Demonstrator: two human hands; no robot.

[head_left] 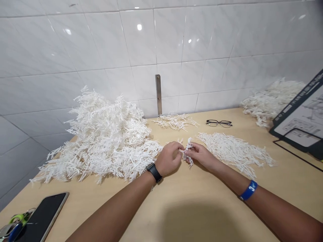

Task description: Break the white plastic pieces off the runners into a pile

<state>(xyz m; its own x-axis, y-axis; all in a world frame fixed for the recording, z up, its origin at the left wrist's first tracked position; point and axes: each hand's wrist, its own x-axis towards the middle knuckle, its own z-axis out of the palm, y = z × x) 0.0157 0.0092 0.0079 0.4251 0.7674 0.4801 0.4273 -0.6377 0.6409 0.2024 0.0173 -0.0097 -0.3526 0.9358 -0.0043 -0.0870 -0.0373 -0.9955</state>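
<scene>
Near the middle of the table, my right hand (pixel 199 154) pinches a small branched white plastic sprig (pixel 188 144). My left hand (pixel 171 157), with a black watch at the wrist, is closed on the thin stem end at the sprig's left side. Beside my left hand rises a large heap of white branching plastic pieces (pixel 108 141). To the right, past my right hand, lies a flat spread of white pieces (pixel 232 149), most pointing the same way. A small pile of thin white stems (pixel 175 121) lies behind my hands.
Black-framed glasses (pixel 219 123) lie toward the back. Another white heap (pixel 275 99) sits at the back right, beside a leaning dark-edged printed board (pixel 302 117). A phone (pixel 42 218) and keys (pixel 17 223) are at the front left. A metal strip (pixel 158 95) stands against the tiled wall.
</scene>
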